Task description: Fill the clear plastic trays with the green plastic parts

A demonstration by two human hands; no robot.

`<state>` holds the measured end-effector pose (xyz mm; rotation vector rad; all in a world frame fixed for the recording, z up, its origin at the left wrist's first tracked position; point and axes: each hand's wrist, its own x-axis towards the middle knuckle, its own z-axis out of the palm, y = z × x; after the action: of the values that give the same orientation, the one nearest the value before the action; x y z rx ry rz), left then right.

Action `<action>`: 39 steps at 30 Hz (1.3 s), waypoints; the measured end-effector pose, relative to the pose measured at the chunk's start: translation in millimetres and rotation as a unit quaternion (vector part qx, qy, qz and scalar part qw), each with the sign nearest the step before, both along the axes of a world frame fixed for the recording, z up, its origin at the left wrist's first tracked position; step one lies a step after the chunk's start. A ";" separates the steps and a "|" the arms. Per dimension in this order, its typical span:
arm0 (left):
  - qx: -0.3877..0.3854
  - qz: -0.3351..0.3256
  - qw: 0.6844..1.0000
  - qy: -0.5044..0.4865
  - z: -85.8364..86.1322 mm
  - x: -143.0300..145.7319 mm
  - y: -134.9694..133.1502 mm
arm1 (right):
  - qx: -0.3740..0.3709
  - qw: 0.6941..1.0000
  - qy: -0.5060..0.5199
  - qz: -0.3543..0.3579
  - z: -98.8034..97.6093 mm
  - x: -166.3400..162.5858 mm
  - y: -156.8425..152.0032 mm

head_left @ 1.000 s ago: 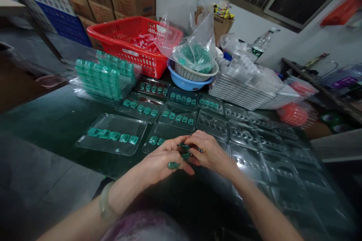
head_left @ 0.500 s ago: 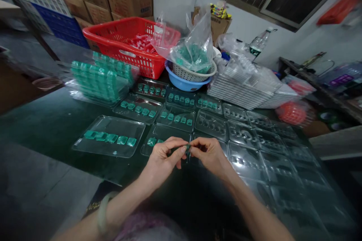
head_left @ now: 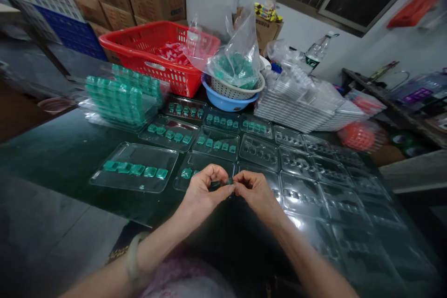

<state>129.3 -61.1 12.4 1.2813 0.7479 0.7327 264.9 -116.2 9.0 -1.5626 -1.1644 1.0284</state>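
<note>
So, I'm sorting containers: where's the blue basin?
In the head view's upper middle, the blue basin sits beneath the grey colander, right of the red basket.

small green piece (head_left: pixel 229 181) between left fingers (head_left: pixel 222 191) and right fingers (head_left: pixel 248 176)

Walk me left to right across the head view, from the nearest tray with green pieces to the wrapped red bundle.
Clear tray bearing five green pieces → left hand → small green piece at the fingertips → right hand → wrapped red bundle.
</note>
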 end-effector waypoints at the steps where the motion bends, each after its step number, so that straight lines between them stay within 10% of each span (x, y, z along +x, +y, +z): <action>1: -0.032 -0.003 0.999 -0.002 -0.4 1.1 -0.3 | 0.003 1.000 -0.001 -0.006 -0.3 -0.8 -1.0; 11: -0.318 -0.098 0.942 -0.034 -5.2 -1.1 11.6 | 0.043 0.996 -0.048 -0.059 -2.3 -7.0 -6.3; 18: -0.457 -0.063 0.880 -0.112 -16.3 -0.9 10.0 | -0.032 0.988 0.150 0.001 -9.8 0.2 -11.0; 31: -0.467 -0.063 0.875 -0.108 -15.9 5.4 13.3 | 0.095 0.987 -0.130 -0.013 4.0 -2.6 -13.4; 39: -0.457 -0.072 0.880 -0.108 -9.2 1.0 12.6 | 0.105 0.987 -0.120 -0.034 -3.7 5.0 -13.0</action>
<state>130.3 -48.5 3.2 0.3719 0.6746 0.3034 269.9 -129.2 5.3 -1.5758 -1.3270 0.6609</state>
